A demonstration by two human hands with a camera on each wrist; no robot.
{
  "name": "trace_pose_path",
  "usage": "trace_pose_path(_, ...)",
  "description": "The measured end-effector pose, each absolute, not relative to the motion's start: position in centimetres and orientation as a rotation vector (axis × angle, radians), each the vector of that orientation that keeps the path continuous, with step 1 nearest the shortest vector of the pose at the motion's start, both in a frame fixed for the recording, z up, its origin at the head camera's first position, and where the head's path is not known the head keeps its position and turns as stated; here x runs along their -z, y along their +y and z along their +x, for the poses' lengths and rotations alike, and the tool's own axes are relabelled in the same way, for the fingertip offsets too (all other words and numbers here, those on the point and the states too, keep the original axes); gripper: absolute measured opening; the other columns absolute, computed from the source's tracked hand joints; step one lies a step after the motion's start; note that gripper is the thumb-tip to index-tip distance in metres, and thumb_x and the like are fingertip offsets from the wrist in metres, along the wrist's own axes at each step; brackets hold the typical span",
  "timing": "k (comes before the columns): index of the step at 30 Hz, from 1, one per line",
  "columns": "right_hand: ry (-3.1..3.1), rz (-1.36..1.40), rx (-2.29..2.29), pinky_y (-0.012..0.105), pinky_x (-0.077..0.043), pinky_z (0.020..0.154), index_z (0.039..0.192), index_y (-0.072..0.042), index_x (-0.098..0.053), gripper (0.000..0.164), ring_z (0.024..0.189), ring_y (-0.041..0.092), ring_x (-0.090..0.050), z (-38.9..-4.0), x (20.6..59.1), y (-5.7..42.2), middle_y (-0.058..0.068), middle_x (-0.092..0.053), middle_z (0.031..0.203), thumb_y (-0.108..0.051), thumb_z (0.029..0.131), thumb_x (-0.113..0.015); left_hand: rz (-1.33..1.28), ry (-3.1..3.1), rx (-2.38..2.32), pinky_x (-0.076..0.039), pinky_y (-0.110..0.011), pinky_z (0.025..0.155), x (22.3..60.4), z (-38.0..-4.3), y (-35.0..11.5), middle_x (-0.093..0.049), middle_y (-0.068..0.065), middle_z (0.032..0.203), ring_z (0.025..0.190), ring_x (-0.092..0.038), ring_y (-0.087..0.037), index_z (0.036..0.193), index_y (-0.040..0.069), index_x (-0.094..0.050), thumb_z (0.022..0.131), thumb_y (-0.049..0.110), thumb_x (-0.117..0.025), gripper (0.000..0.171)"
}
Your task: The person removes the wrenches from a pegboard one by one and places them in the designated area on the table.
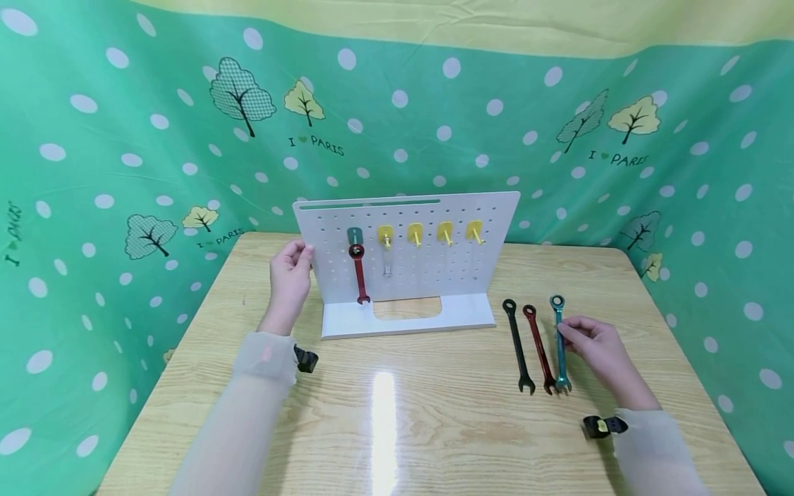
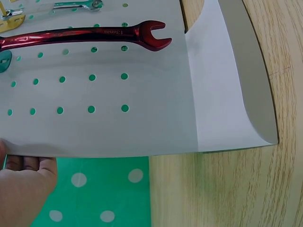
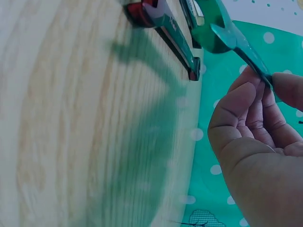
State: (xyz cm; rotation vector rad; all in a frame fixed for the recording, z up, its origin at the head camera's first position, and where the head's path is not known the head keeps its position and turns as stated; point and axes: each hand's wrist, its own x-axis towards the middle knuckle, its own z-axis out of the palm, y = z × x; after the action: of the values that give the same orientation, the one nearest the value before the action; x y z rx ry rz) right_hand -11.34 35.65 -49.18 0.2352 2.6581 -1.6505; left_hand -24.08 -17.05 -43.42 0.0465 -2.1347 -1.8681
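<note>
At its upper left edge, a white pegboard (image 1: 335, 279) is gripped by my left hand (image 1: 290, 279), thumb in front. In the left wrist view, curled fingers (image 2: 31, 163) show at the board's edge. My right hand (image 1: 598, 348) pinches a teal combination wrench (image 1: 561, 355) between thumb and fingers. The right wrist view shows this wrench (image 3: 244, 45) raised off the table, its shadow below. Left of it lie a dark red wrench (image 1: 539, 348) and a black wrench (image 1: 517, 344). Another red wrench (image 1: 360, 279) hangs on the pegboard's teal hook (image 1: 355, 235).
Several yellow hooks (image 1: 445, 232) run along the board; a small silver wrench (image 1: 387, 262) hangs from the leftmost. The board's base (image 1: 465, 313) rests on a wooden table (image 1: 446, 399). A green dotted curtain (image 1: 397, 131) surrounds the table's back and sides.
</note>
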Motion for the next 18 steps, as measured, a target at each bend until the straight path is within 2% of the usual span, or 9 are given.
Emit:
trace_pose_path(9,2.666,0.252,1.594,0.03,-0.058,0.073,0.12,0.015,-0.061,0.041,0.081,0.014,-0.063,-11.48,49.18,36.07,0.017,-0.067,0.102,-0.023,0.106,-0.059,0.056,-2.13,1.866,-0.053,-0.032,0.087,43.47,-24.23,-17.13,-0.067,-0.022,0.107,0.092,-0.062,-0.019,0.116,-0.009,-0.064,0.107,0.015,-0.054,0.028)
trace_pose_path(18,2.669,0.263,1.521,0.03,-0.057,0.071,0.12,0.015,-0.061,0.038,0.081,0.015,-0.063,-11.54,49.03,36.11,0.018,-0.068,0.099,-0.021,0.106,-0.058,0.063,-2.14,1.878,-0.053,-0.034,0.091,43.33,-24.14,-17.13,-0.067,-0.022,0.106,0.093,-0.062,-0.019,0.117,-0.009,-0.064,0.107,0.015,-0.054,0.028)
